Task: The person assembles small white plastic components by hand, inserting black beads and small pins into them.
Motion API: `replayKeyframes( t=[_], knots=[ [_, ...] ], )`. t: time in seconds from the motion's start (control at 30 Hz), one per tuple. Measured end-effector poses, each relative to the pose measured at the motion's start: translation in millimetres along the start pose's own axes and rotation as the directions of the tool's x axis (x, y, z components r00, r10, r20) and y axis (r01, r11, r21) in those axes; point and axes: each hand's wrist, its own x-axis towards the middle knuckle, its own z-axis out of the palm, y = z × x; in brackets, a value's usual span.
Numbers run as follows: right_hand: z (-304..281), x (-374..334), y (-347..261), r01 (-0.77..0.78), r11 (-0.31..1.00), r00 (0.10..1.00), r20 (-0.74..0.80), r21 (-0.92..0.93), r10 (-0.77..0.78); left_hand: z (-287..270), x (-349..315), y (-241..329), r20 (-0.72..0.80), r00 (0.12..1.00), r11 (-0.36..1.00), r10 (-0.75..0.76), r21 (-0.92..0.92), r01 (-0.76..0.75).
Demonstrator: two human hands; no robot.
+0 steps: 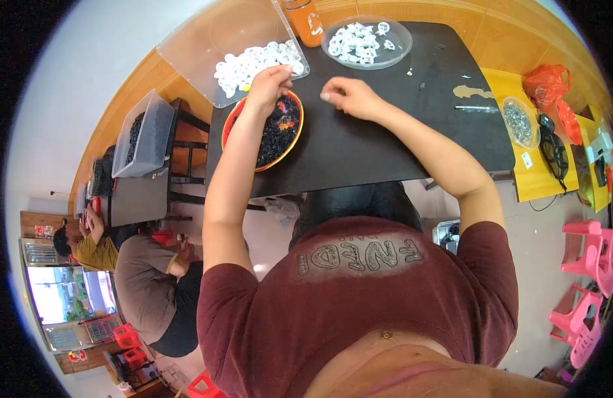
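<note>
left hand (269, 89) above red-yellow bowl (302, 127) of black pieces (272, 140), near white parts (253, 63) in clear box (199, 48); right hand (349, 97) over counter (366, 156). both hands' fingers (335, 86) curled, cannot tell if grasping anything. bowl on counter.

The left forearm (232, 166) and left hand (270, 87) conceal part of the bowl (302, 126). Individual black pieces (276, 136) inside the bowl are too small to identify. Whether the left hand or right hand (353, 98) grips a small item cannot be determined. The upper edge of the view truncates the orange bottle (304, 25) and the clear container (200, 53).
</note>
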Motion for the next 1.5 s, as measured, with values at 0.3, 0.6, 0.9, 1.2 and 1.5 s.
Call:
replayKeyframes(
  t=[0.3,0.6,0.9,1.2,1.5],
  knots=[
    [-10.1,-6.2,-26.6,-0.007,0.795,0.998,0.056,0.607,-0.035,46.7,-57.8,14.4,0.207,0.978,0.985,0.024,-0.173,0.013],
    [-20.7,-11.9,-37.1,-0.027,0.528,0.994,0.080,0.849,-0.078,71.1,-77.5,27.9,0.120,0.981,0.984,0.154,-0.106,-0.142],
    [-29.0,-13.9,-41.4,0.006,0.524,0.989,0.073,0.852,-0.130,86.4,-86.5,29.6,0.035,0.968,0.952,0.249,-0.194,-0.237],
    [-23.6,-20.0,-46.9,0.291,0.874,0.955,-0.179,0.390,-0.238,96.1,-97.5,30.4,0.002,0.958,0.927,0.287,-0.255,-0.277],
    [-21.5,-23.8,-54.8,0.518,0.846,0.811,-0.387,0.125,-0.439,98.9,-104.6,27.3,-0.010,0.922,0.846,0.387,-0.394,-0.360]
  ],
)
